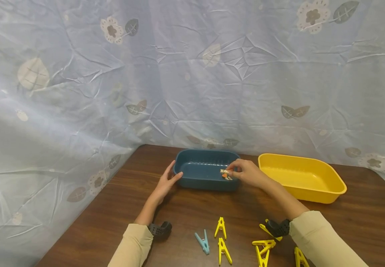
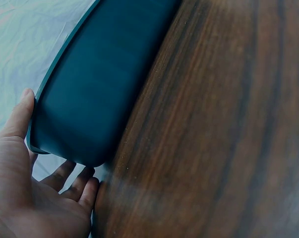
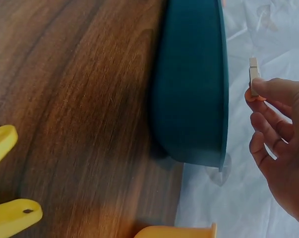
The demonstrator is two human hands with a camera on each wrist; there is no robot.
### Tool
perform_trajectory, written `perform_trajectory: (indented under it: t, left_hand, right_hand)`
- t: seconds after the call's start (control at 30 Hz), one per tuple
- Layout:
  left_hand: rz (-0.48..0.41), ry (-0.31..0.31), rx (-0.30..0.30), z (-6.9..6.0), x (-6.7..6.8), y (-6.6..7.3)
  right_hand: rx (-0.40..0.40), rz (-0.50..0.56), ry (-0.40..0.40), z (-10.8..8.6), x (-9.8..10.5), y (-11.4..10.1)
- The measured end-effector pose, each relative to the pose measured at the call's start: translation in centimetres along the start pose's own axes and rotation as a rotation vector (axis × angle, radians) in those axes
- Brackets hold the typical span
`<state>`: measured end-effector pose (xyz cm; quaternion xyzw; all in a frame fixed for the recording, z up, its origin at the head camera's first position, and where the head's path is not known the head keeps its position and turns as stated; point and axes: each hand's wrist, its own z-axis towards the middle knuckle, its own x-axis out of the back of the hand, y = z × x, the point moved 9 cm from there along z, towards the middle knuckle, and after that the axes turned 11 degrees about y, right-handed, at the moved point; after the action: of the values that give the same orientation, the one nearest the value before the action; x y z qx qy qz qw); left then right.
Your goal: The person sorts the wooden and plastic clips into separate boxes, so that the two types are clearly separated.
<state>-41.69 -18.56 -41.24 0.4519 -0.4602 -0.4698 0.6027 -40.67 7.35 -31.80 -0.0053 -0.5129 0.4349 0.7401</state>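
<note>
A dark blue rectangular bin [image 1: 205, 184] stands near the back edge of the table. My left hand [image 1: 164, 184] is at its left end, thumb on the rim and the other fingers spread along the outer side, as the left wrist view shows too. Over the bin's right end, my right hand [image 1: 250, 173] pinches a small wooden clothespin [image 1: 225, 171] between thumb and fingers. In the right wrist view the clothespin [image 3: 254, 77] has something orange on it. Small pale pieces [image 1: 228, 178] show just below the clothespin in the head view.
To the right of the blue bin is a yellow bin [image 1: 316, 195]. Nearer the front lie a light blue plastic clip [image 1: 203, 243] and several yellow clips [image 1: 223, 251], some beneath the right forearm. A patterned cloth [image 1: 192, 74] hangs behind the table.
</note>
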Motion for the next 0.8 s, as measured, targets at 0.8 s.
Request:
perform_trajectory:
  t: [0.8]
  left_hand:
    - [-0.027, -0.006, -0.01, 0.0, -0.1, 0.4]
  right_hand:
    - [-0.185, 0.057, 0.132, 1.2, -2.4, 4.5]
